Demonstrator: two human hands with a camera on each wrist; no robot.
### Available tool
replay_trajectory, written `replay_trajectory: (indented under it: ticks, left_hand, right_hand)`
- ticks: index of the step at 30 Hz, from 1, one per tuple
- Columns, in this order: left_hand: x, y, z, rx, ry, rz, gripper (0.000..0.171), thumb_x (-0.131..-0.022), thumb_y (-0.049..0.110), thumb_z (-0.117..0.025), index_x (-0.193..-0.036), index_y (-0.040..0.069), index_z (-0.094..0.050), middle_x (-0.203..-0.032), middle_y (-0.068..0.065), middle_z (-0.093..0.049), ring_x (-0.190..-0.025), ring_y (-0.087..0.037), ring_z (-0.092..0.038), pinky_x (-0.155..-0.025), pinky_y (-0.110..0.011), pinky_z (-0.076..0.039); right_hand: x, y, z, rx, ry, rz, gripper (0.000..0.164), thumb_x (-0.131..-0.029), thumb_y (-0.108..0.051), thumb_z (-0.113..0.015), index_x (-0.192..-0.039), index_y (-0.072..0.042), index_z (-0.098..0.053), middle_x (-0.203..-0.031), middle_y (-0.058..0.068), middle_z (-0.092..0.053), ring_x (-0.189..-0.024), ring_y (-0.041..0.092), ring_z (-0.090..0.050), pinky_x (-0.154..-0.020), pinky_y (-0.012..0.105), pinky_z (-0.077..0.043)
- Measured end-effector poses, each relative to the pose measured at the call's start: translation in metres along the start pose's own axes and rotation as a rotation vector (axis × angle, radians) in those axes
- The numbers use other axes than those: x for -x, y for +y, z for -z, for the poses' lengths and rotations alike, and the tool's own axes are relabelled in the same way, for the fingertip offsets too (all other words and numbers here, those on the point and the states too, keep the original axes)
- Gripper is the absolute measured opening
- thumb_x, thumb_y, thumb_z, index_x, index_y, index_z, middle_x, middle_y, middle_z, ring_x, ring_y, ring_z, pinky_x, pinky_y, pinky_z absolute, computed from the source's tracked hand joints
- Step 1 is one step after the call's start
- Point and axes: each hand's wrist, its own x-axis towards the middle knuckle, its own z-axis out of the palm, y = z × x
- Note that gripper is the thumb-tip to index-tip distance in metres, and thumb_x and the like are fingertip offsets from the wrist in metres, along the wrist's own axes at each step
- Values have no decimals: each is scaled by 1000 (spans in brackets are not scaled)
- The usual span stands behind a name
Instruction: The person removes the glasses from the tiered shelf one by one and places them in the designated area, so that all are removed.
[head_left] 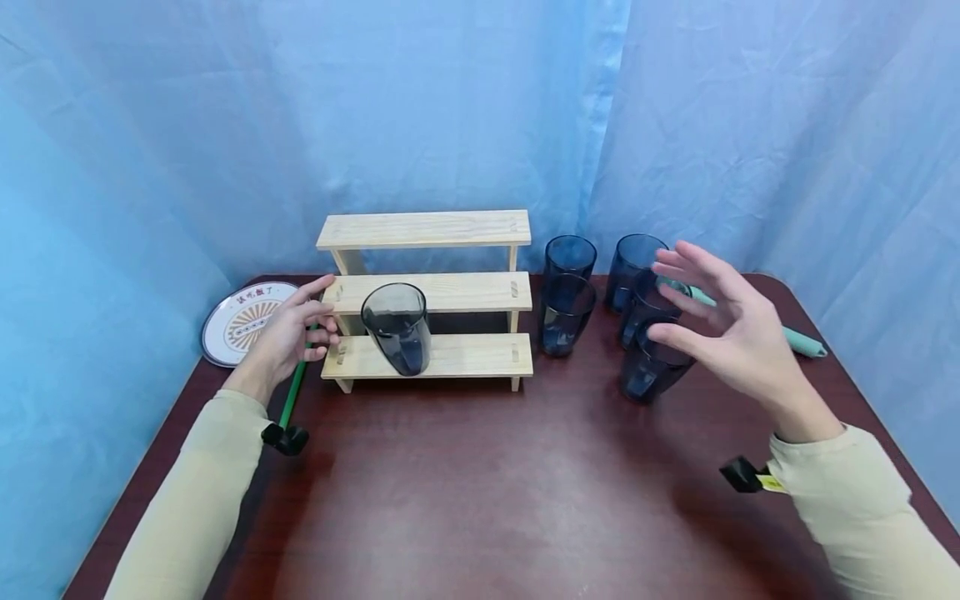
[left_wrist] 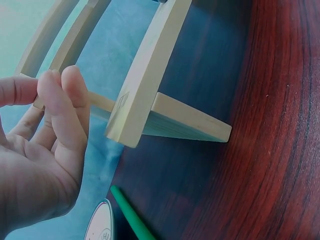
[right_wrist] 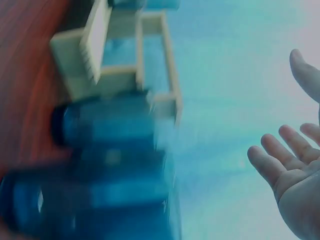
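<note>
A three-tier wooden shelf stand (head_left: 427,292) stands on the table. My left hand (head_left: 288,337) is at its left side and holds the left end of the middle board, fingers curled there in the left wrist view. One smoky blue-grey glass (head_left: 397,329) stands upright on the lowest board. To the right of the stand, several dark blue glasses (head_left: 566,317) are grouped on the table. My right hand (head_left: 723,325) hovers beside and partly in front of the right-hand ones, fingers spread and holding nothing. In the right wrist view, its palm (right_wrist: 305,200) is apart from the blurred glasses (right_wrist: 100,195).
A white plate with an orange ray pattern (head_left: 240,329) lies at the far left, beside a green stick (head_left: 294,392). A mint-green roll-like object (head_left: 802,342) lies behind the right hand. Blue curtains (head_left: 450,100) close off the back and sides of the dark red-brown table (head_left: 480,483).
</note>
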Motion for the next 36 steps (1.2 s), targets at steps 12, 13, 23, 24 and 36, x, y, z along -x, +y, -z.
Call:
replay_trajectory:
  ticks: [12, 13, 23, 24, 36]
  left_hand:
    - [0, -1, 1, -10, -2, 9, 61, -106, 21, -52, -161, 34, -29, -78, -2, -56, -65, -19, -66, -49, -25, -49]
    - [0, -1, 1, -9, -1, 6, 61, -106, 21, -52, -161, 33, -29, -78, -2, -56, -65, -19, -66, -49, -25, -49]
    - [-1, -2, 1, 2, 2, -1, 60, -106, 22, -53, -160, 35, -32, -78, -2, -57, -64, -18, -66, -49, -25, -49]
    - [-1, -2, 0, 4, 2, -2, 59, -106, 22, -53, -160, 35, -33, -78, -2, -57, -64, -18, -66, -49, -25, -49]
    - [-1, -3, 1, 14, -2, -2, 59, -106, 22, -53, -160, 35, -32, -79, -3, -56, -65, -17, -65, -49, -24, -48]
  right_hand:
    - [-49, 31, -102, -78, -168, -47, 98, -80, 14, -80, -160, -13, -31, -153, 13, -45, -139, 31, -45, -107, 44, -46]
    - [-52, 35, -112, -81, -182, -59, 99, -81, 10, -81, -161, -15, -29, -154, 10, -44, -140, 29, -45, -107, 44, -46]
    - [-70, 72, -191, -126, -248, -193, 104, -82, -11, -87, -162, -30, -23, -161, -6, -35, -147, 19, -34, -112, 46, -40]
    - [-71, 75, -195, -121, -243, -202, 104, -82, -12, -87, -162, -29, -23, -161, -5, -34, -147, 19, -34, -112, 47, -40]
    - [-75, 91, -222, -81, -232, -265, 101, -81, -19, -89, -161, -23, -29, -158, 5, -40, -138, 17, -46, -106, 43, -47]
